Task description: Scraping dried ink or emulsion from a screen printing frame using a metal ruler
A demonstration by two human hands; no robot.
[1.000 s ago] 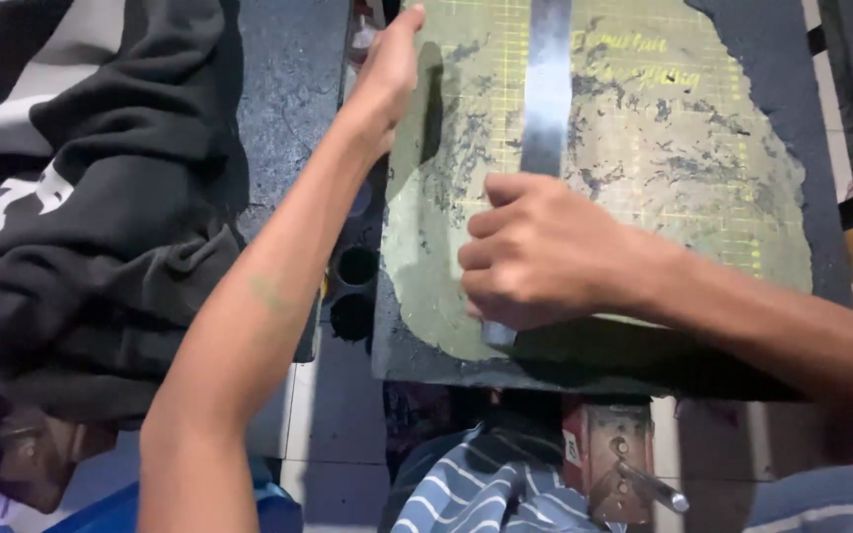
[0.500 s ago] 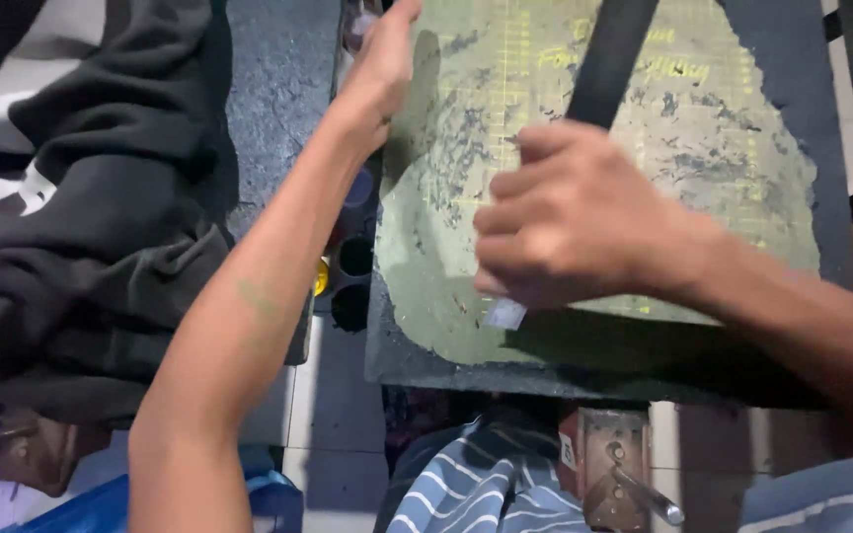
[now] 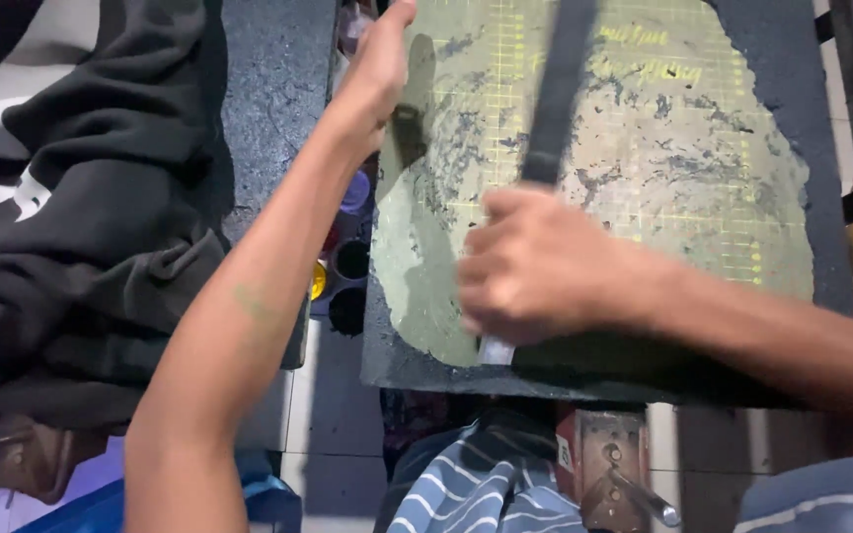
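Note:
A worn green cutting mat (image 3: pixel 673 168) with a yellow grid lies on a dark board (image 3: pixel 584 370). My right hand (image 3: pixel 535 266) is closed around a long flat metal blade (image 3: pixel 557 89) that lies tilted across the mat, its pale end sticking out below my fist. My left hand (image 3: pixel 382 59) rests on the mat's left edge, fingers together, pressing down. It holds nothing.
A black garment with white print (image 3: pixel 71 217) lies at the left on a grey speckled surface (image 3: pixel 278 89). Small paint pots (image 3: pixel 348 266) stand between garment and board. Striped cloth (image 3: pixel 476 484) and a metal bracket (image 3: pixel 614 464) sit below the board.
My right hand has tilted the blade so its far end leans right. The view has shifted slightly. My left hand stays on the mat's edge.

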